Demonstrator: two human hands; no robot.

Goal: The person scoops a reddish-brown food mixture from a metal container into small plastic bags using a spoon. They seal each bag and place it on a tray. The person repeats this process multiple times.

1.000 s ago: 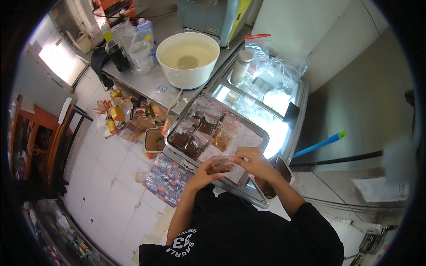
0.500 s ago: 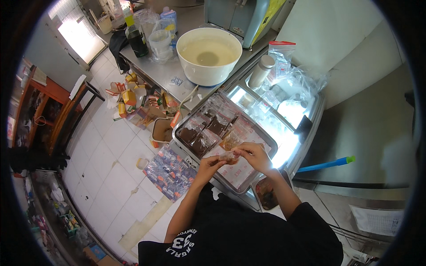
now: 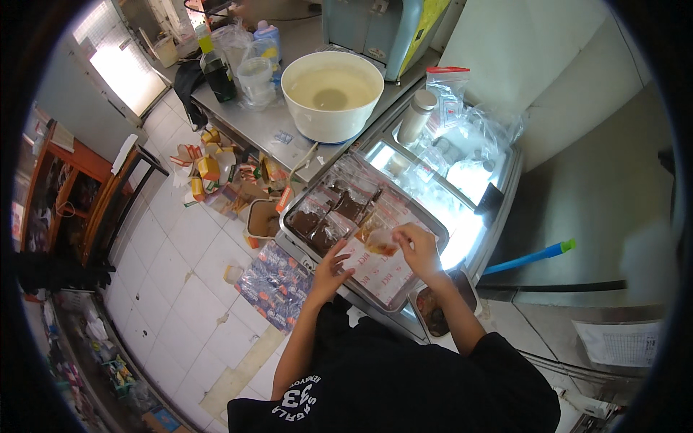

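My right hand pinches a small clear bag with amber-brown contents by its edge, over a shallow metal tray. My left hand is beside it at the tray's lower left, fingers apart and curved, holding nothing. The tray is lined with white, red-printed sheets. Clear packets of dark brown filling lie in its left half, and more amber filling lies near the middle, partly behind the held bag.
A large white bowl, bottles and plastic cups crowd the steel counter. A glass-topped chest carries a metal flask and bags. A small container sits by my right forearm. Torn cartons litter the floor at left.
My left hand has let go of the bag and moved apart to the left. My right hand has carried the bag slightly up and to the right over the tray.
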